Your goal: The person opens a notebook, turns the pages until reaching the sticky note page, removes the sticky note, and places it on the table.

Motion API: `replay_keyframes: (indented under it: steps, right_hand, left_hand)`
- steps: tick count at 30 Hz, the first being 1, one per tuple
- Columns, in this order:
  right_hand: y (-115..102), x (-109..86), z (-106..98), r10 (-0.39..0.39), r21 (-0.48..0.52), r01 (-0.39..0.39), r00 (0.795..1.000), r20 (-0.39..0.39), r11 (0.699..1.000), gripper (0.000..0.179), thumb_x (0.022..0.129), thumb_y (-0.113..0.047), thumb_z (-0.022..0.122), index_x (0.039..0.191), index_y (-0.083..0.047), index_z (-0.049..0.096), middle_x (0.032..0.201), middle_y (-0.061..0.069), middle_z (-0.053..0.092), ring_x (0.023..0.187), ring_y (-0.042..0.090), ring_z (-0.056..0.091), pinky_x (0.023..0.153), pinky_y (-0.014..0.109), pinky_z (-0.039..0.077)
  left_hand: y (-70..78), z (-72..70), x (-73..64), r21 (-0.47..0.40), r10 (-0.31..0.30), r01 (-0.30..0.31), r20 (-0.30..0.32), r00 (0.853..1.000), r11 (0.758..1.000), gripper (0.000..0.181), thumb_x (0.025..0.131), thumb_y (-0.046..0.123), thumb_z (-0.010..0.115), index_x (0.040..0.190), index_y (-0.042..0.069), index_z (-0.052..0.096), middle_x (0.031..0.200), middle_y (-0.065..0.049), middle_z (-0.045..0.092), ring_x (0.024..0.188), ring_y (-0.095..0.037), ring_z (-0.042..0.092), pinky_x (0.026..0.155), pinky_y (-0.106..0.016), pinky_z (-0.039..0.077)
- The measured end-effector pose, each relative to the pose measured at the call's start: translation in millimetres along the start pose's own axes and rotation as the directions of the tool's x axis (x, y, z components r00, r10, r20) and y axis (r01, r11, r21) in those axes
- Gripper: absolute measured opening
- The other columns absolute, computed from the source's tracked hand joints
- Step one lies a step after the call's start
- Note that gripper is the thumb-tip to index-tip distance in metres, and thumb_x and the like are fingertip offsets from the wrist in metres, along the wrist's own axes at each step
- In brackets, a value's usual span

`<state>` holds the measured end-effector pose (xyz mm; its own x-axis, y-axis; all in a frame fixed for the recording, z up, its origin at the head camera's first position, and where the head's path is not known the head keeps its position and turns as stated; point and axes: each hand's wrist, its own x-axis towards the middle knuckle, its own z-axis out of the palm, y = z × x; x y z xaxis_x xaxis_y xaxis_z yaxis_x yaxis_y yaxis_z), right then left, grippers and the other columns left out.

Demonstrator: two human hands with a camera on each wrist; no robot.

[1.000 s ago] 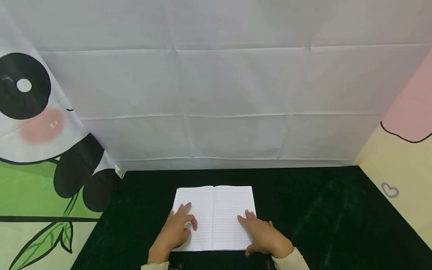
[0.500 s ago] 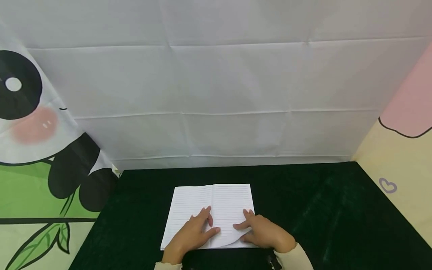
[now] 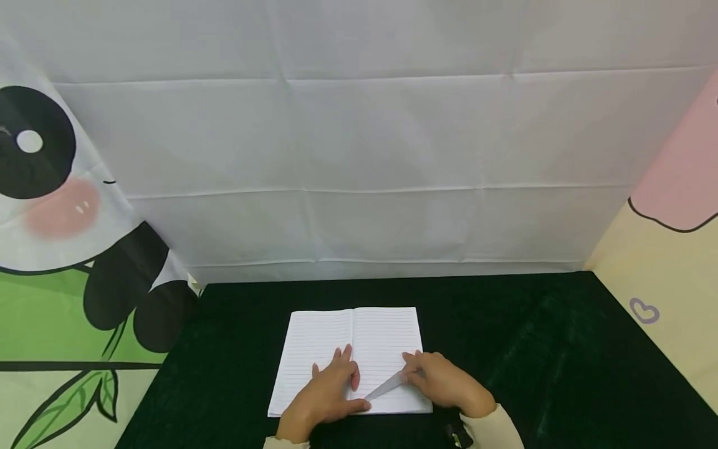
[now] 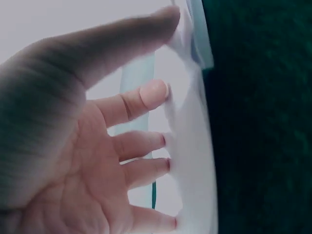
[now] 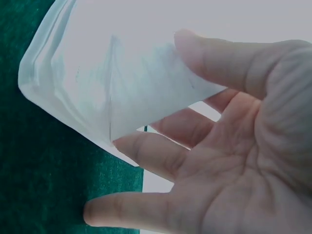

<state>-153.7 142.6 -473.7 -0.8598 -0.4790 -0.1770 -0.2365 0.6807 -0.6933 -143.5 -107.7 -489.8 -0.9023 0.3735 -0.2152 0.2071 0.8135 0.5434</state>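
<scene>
An open lined notebook (image 3: 387, 333) lies on the dark green cloth. My left hand (image 3: 328, 393) presses on it near the centre fold, fingers spread, thumb reaching along the lower edge. In the left wrist view that thumb (image 4: 146, 31) meets the paper close to the notebook's edge. My right hand (image 3: 445, 385) pinches the lower right corner of a page (image 3: 387, 385), folded up and over toward the upper right. From the right wrist, the thumb (image 5: 195, 53) lies on the turned-up paper (image 5: 151, 83), with fingers partly hidden under it.
Dark green cloth (image 3: 533, 349) covers the table around the notebook. A white creased sheet (image 3: 381, 156) hangs behind it. Printed cartoon panels stand at the left (image 3: 62, 280) and right (image 3: 673, 268) sides.
My left hand has moved right from the left page to the centre fold. My right hand has taken the right page's lower corner and lifted it into a diagonal fold.
</scene>
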Motion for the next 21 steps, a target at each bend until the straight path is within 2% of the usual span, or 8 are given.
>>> replay_keyframes:
  steps: [5,9,11,13,17,21]
  right_hand:
    - [3,-0.5,5,0.018,0.011,-0.018,1.0,-0.015,1.0,0.038,0.102,-0.02,0.057,0.13,0.005,0.063,0.14,0.024,0.061,0.133,0.042,0.057,0.11,0.061,0.041]
    - [4,-1.7,11,0.055,0.034,-0.054,0.998,-0.029,0.998,0.045,0.1,-0.022,0.061,0.135,0.006,0.058,0.138,0.025,0.061,0.128,0.039,0.06,0.107,0.062,0.044]
    - [4,-2.7,14,0.068,0.046,-0.066,0.997,-0.044,0.997,0.049,0.097,-0.023,0.066,0.136,0.004,0.056,0.143,0.027,0.057,0.13,0.04,0.058,0.108,0.063,0.043]
    - [4,-4.1,17,0.081,0.048,-0.078,0.995,-0.061,0.996,0.056,0.094,-0.024,0.071,0.14,0.001,0.052,0.151,0.028,0.048,0.138,0.043,0.051,0.111,0.064,0.04]
    - [1,-5.4,19,0.111,0.051,-0.106,0.988,-0.106,0.993,0.08,0.088,-0.023,0.078,0.153,-0.003,0.035,0.164,0.028,0.026,0.147,0.047,0.038,0.115,0.064,0.034]
    - [-2,-2.4,15,0.118,0.057,-0.11,0.981,-0.156,0.992,0.104,0.083,-0.019,0.083,0.16,-0.004,0.015,0.168,0.026,0.014,0.15,0.046,0.031,0.119,0.062,0.03]
  left_hand:
    - [5.9,7.7,-2.9,0.028,0.021,-0.021,-0.009,1.0,0.999,0.032,0.083,0.032,0.081,0.074,0.02,0.053,0.158,-0.034,0.033,0.146,-0.058,0.028,0.1,-0.086,0.027]
    - [7.3,14.5,-4.2,0.058,0.03,-0.029,-0.012,0.999,0.998,0.027,0.086,0.029,0.075,0.07,0.021,0.054,0.156,-0.038,0.033,0.142,-0.063,0.031,0.096,-0.086,0.031]
    - [6.0,16.7,-4.7,0.067,0.022,-0.021,-0.008,1.0,0.998,0.018,0.088,0.028,0.073,0.076,0.019,0.062,0.155,-0.038,0.034,0.142,-0.063,0.032,0.096,-0.085,0.032]
    - [4.7,17.0,-5.4,0.069,0.003,-0.003,0.0,1.0,0.998,0.015,0.09,0.029,0.072,0.089,0.014,0.071,0.155,-0.036,0.036,0.143,-0.06,0.033,0.099,-0.083,0.033]
    - [4.2,13.6,-5.6,0.074,-0.02,0.02,-0.011,1.0,0.997,0.036,0.091,0.031,0.071,0.117,0.006,0.072,0.156,-0.032,0.039,0.145,-0.055,0.036,0.105,-0.077,0.034]
    - [6.3,6.7,-0.9,0.091,-0.007,0.012,-0.052,0.999,0.996,0.041,0.091,0.03,0.071,0.122,0.003,0.069,0.155,-0.029,0.042,0.145,-0.052,0.038,0.108,-0.073,0.036]
